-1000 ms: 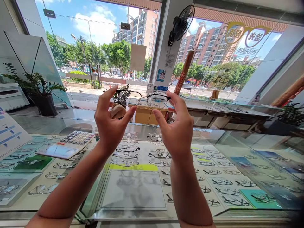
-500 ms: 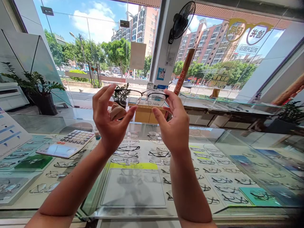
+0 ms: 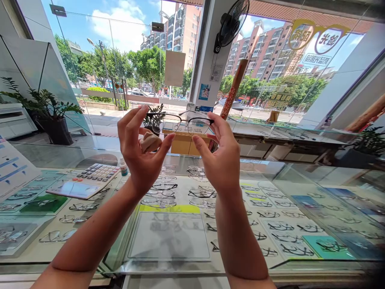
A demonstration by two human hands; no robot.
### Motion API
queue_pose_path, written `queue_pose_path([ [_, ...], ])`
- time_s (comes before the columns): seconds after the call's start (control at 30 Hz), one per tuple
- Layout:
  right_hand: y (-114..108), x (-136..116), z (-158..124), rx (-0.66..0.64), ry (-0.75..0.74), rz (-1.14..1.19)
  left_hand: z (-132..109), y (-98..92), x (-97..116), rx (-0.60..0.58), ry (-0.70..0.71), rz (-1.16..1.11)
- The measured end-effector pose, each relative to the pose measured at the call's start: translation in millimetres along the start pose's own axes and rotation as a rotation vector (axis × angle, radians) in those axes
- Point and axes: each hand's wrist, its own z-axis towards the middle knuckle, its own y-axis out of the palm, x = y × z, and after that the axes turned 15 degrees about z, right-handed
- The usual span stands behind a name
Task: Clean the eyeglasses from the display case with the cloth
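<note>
A pair of eyeglasses [image 3: 198,119] with dark upper rims and clear lenses is held up in front of me, well above the glass counter. My left hand [image 3: 135,148] grips its left end between the fingers, thumb pointing in below the lens. Tucked in that palm is a pale beige, folded thing [image 3: 150,142] that may be a cloth. On the other side, my right hand [image 3: 222,160] pinches the right end near the hinge, with its thumb under the lens. The curled fingers partly hide the temples.
Rows of eyeglasses [image 3: 164,186] lie inside the glass display counter [image 3: 129,237]. On its top are a calculator [image 3: 98,176], a small bottle [image 3: 123,167] and a flat pale tray or mat [image 3: 170,249]. A potted plant [image 3: 55,124] stands left, and a wall fan [image 3: 231,24] hangs ahead.
The eyeglasses have turned or tilted very slightly in my hands. Both hands keep their hold and stay in nearly the same place.
</note>
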Motion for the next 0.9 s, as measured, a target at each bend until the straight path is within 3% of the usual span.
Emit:
queue_pose_path([
  [0.1, 0, -1, 0, 0.001, 0.005, 0.010, 1, 2.5, 3, 0.172, 0.050, -0.037],
  [0.23, 1, -1, -1, 0.014, 0.011, 0.030, 1, 7.0, 1, 0.238, 0.117, -0.036],
  [0.9, 4, 4, -2, 0.048, -0.023, 0.033, -3, 10.0, -1, 0.252, 0.172, -0.005],
])
